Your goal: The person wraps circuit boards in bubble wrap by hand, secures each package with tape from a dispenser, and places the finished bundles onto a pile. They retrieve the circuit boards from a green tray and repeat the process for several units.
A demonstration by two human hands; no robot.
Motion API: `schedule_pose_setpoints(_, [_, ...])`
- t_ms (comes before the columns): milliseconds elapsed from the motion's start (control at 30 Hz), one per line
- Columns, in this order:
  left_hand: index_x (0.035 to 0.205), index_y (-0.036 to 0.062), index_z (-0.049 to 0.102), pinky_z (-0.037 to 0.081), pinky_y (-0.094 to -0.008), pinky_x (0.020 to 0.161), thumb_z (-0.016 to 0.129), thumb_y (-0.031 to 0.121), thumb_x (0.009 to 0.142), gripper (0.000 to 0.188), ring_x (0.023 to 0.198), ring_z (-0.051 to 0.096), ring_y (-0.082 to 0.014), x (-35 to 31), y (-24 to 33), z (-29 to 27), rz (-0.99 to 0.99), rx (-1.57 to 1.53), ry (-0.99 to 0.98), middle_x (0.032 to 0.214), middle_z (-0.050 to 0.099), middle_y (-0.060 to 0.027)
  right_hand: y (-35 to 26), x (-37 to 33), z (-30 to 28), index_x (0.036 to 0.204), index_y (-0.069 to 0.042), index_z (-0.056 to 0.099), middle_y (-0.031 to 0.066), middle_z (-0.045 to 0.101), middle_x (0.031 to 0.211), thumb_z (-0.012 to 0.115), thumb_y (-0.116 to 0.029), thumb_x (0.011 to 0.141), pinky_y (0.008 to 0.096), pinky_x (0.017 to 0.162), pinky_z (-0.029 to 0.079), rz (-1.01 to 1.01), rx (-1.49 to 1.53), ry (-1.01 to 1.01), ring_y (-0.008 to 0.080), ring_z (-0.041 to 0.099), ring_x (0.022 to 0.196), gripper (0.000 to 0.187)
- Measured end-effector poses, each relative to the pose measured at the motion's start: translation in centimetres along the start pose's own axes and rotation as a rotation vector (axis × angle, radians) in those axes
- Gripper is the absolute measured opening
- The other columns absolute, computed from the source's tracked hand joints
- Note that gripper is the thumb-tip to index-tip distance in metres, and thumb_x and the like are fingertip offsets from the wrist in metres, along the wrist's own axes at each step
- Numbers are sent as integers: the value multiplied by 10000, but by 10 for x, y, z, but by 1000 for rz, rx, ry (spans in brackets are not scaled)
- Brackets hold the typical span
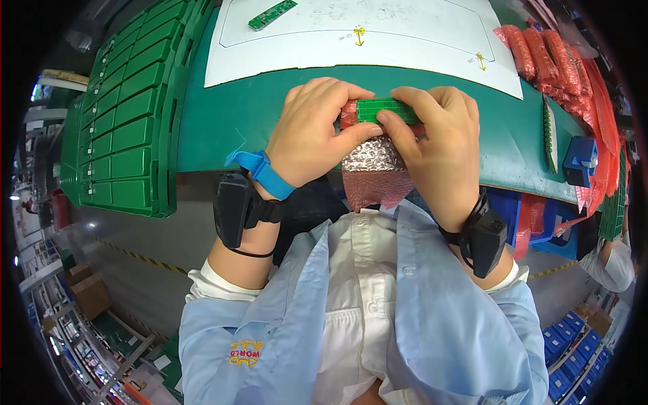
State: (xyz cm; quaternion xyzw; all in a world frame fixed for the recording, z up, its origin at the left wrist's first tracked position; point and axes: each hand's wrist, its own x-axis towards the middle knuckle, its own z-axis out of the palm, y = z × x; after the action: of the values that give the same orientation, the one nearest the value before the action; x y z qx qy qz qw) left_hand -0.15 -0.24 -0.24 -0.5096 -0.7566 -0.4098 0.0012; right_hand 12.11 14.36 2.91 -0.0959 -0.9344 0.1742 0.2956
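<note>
A green circuit board (375, 109) lies on a sheet of pinkish-red bubble wrap (375, 185) at the near edge of the table. The lower part of the wrap hangs over that edge toward my shirt. My left hand (320, 128) grips the wrap at the board's left end, thumb below and fingers above. From the right, my right hand (439, 128) pinches the board, its thumb resting on the board's face. A second green circuit board (273, 15) lies farther off on a white paper sheet (304, 54).
Green plastic trays (125, 115) stand along the left. Rolled red bubble-wrap bundles (550, 61) are heaped at the far right, near a green-handled cutter knife (550, 135) and a small blue box (580, 160). Another person's sleeve (611, 264) shows at the right rim.
</note>
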Motion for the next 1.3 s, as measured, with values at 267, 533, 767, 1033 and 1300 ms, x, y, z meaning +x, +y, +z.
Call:
schedule_pose_setpoints(267, [1035, 114, 650, 371, -364, 805, 720, 293, 837, 276, 845, 561, -215, 1, 3, -3, 8, -30, -16, 785, 554, 0, 6, 0, 6, 933, -80, 725, 98, 620, 931, 781, -150, 763, 366, 770, 454, -11, 58, -8, 271, 577, 865, 192])
schedule_pose_setpoints(533, [1018, 116, 642, 370, -382, 827, 672, 198, 853, 188, 904, 575, -220, -1, 1, -1, 41, -19, -42, 838, 591, -10, 39, 6, -8, 1171, -38, 660, 139, 620, 1011, 713, -67, 812, 339, 792, 490, 186, 592, -400, 289, 597, 890, 365])
schedule_pose_setpoints(767, [1015, 120, 632, 370, -407, 899, 698, 162, 822, 209, 1014, 586, -248, -9, 12, -11, 52, 24, -94, 944, 641, -20, 35, 17, -16, 1189, -6, 616, 143, 619, 988, 712, -39, 792, 356, 779, 500, -91, 358, -530, 310, 604, 903, 410])
schedule_pose_setpoints(1033, [1116, 144, 652, 390, -415, 913, 717, 136, 797, 325, 1042, 582, -257, 3, 15, -5, 56, 209, -34, 1036, 642, -34, 41, 27, -4, 1033, -8, 645, 126, 589, 914, 741, 8, 692, 375, 752, 489, -260, 257, -342, 318, 588, 869, 355])
schedule_pose_setpoints(1300, [1098, 146, 691, 402, -411, 899, 736, 120, 777, 325, 1014, 582, -245, -2, 9, 7, 46, 118, 70, 1024, 626, -23, 48, 21, 0, 1007, -19, 641, 112, 570, 891, 743, -3, 708, 384, 747, 486, -399, 259, -193, 311, 579, 868, 316])
